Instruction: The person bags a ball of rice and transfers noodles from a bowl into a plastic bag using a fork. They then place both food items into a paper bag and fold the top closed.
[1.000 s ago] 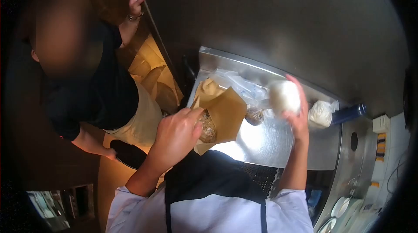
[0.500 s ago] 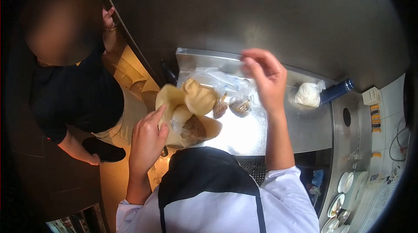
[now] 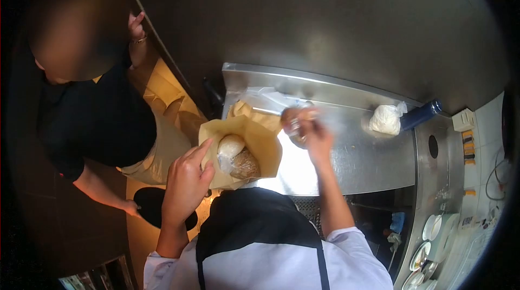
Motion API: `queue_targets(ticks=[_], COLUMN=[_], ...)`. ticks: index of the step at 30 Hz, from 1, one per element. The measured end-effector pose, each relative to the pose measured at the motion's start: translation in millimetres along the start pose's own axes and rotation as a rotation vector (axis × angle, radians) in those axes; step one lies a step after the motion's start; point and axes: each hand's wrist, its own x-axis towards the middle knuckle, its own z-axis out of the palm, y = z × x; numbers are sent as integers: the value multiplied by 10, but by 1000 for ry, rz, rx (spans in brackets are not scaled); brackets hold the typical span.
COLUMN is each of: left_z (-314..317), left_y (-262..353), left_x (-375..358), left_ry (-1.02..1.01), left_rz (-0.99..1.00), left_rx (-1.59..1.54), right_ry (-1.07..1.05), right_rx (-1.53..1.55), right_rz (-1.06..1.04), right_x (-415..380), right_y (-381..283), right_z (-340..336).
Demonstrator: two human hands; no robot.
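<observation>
My left hand [image 3: 187, 184] grips the near-left rim of an upright, open brown paper bag [image 3: 269, 146], thumb at the rim and index finger along it. Inside the bag lie a clear plastic packet with white contents [image 3: 232, 145] and another with brown contents [image 3: 245, 164]. My right hand [image 3: 316, 138], smeared by motion, is closed on small clear plastic bags of brown food [image 3: 291, 122], just right of the paper bag and above the steel counter. How many it holds is hard to tell. Behind the open bag shows a crumpled brown paper piece [image 3: 252, 114].
On the steel counter [image 3: 368, 165] stand a knotted white plastic bag [image 3: 385, 120] and a dark blue bottle [image 3: 421, 115]. Clear plastic [image 3: 265, 96] lies along the back ledge. At left stands a person in black [image 3: 97, 127] holding a black tray [image 3: 154, 206]. Plates [image 3: 431, 227] sit at lower right.
My right hand has come down and left and taken up the small bags of brown food. The paper bag now stands wider open and more upright. The person's black tray has shifted right.
</observation>
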Motion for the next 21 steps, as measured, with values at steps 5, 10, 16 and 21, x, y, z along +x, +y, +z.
queue_targets(ticks=[5, 10, 16, 21], left_z=[20, 22, 6, 23], left_y=[2, -65, -27, -76], left_x=[32, 18, -40, -63], left_ry=[-7, 11, 14, 69], left_rz=[72, 92, 101, 142], left_rx=[35, 30, 42, 11], right_ry=[-212, -302, 27, 104], right_rx=[-141, -48, -1177, -1000], right_rz=[-851, -324, -56, -26], right_x=[-103, -65, 464, 310], right_y=[-1269, -1149, 1182, 1799], right_z=[122, 21, -589, -691])
